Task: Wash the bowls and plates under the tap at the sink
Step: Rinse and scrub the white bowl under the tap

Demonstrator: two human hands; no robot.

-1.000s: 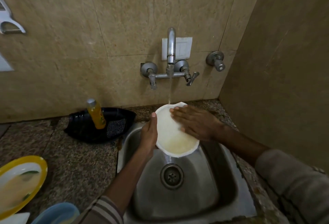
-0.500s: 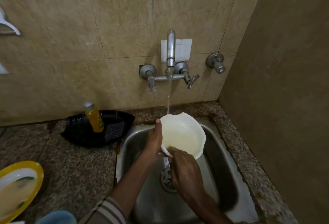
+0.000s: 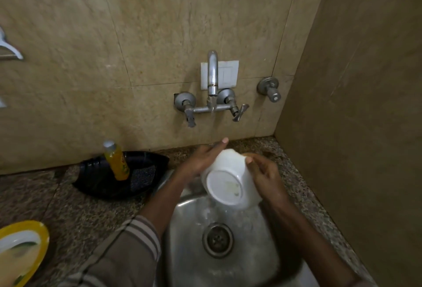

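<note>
A white bowl point(image 3: 228, 181) is tipped over the steel sink point(image 3: 189, 241), its flat base facing me, and water pours off its lower edge toward the drain point(image 3: 217, 240). My left hand point(image 3: 203, 160) lies along the bowl's left side with the fingers stretched out toward the wall. On the right side my right hand point(image 3: 266, 173) grips the rim, thumb on the outside. The wall tap point(image 3: 212, 81) stands above, and its stream is faint.
A black tray point(image 3: 96, 184) on the granite counter left of the sink holds a yellow soap bottle point(image 3: 116, 161) and a dark scrub pad point(image 3: 142, 176). A yellow-rimmed plate point(image 3: 34, 236) lies at the lower left. A tiled side wall closes off the right.
The bowl has been turned over: its inside faced me before, now its base does. My right hand moved from under the bowl to its right side. The bowl has dropped lower in the view.
</note>
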